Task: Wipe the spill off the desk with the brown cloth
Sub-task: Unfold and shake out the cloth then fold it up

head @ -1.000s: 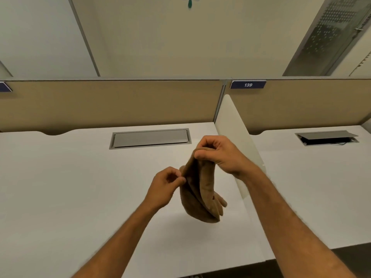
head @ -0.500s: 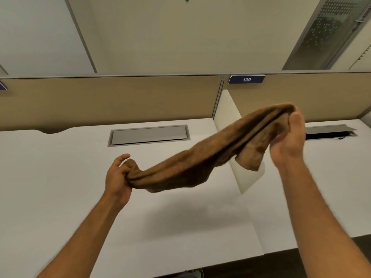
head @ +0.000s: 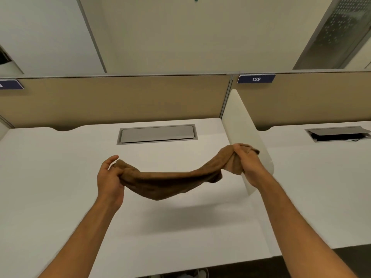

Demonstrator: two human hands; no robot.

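The brown cloth [head: 170,182] is held in the air above the white surface [head: 50,187], stretched between the two hands and sagging in the middle; its shadow is cast on the surface below, so no contact with the surface is made. One end is bunched in the left hand [head: 109,177], whose fingers are curled shut around it with the thumb raised. The other end is gathered in the right hand [head: 246,163], closed tight on it, with a short tail of fabric left hanging past the grip, just beside the white divider [head: 244,121].

The cloth is judged to be light, soft and limp: it droops under its own weight and is twisted into a loose rope, not spread flat. No stiffness can be counted on, so a bunched or folded pad in one palm is thought better for wiping than an end grip. A slip is unlikely, the weave looking coarse.

No spill can be made out on the surface.
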